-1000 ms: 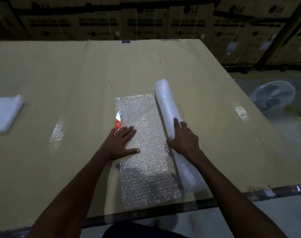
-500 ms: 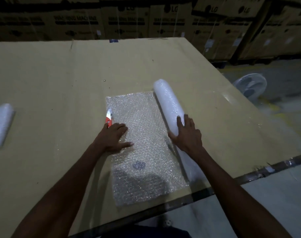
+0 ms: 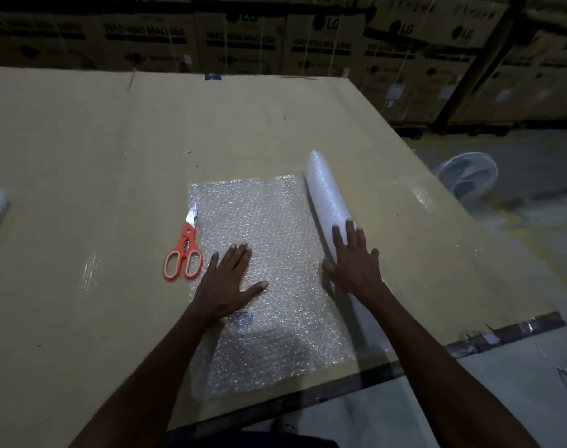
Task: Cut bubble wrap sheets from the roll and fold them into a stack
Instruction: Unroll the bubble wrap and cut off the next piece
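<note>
Both hands lie flat: left hand pressing the light, floppy bubble wrap sheet, right hand steadying the roll at three o'clock.

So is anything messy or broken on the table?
Nothing stands out. The unrolled bubble wrap sheet lies flat under the left hand, the right hand rests on the roll, and the orange scissors lie closed beside the sheet on the table.

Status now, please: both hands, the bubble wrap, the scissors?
Left hand flat on sheet. Right hand on roll. Scissors untouched beside sheet.
</note>
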A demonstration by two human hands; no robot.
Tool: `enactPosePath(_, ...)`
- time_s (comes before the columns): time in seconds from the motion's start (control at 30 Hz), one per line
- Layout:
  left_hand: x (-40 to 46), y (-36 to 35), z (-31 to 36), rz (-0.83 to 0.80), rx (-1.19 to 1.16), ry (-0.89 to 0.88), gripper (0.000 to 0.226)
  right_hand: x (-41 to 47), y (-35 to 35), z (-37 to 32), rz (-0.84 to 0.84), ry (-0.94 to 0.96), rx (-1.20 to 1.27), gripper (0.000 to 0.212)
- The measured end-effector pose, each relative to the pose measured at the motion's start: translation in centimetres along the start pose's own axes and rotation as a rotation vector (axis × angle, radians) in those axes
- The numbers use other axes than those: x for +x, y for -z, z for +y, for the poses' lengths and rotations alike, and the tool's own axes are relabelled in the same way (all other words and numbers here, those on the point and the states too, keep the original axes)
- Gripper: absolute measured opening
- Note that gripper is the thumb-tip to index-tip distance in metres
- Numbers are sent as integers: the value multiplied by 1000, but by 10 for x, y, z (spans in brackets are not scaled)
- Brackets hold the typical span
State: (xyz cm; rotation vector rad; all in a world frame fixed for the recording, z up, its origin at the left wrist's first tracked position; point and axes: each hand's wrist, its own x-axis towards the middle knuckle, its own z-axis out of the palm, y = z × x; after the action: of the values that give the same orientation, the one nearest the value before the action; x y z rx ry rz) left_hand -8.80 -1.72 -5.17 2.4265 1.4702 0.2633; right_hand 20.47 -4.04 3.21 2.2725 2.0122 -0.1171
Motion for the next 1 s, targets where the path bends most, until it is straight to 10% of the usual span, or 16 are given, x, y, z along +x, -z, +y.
enactPosePath(0.47,-1,6,3,-48,36,37,97,-11,-26,-16,66,59,-135,88)
enactPosePath(1.0,-50,44,-58,170,3,191,78,-18,0,-136,134,276,376,60)
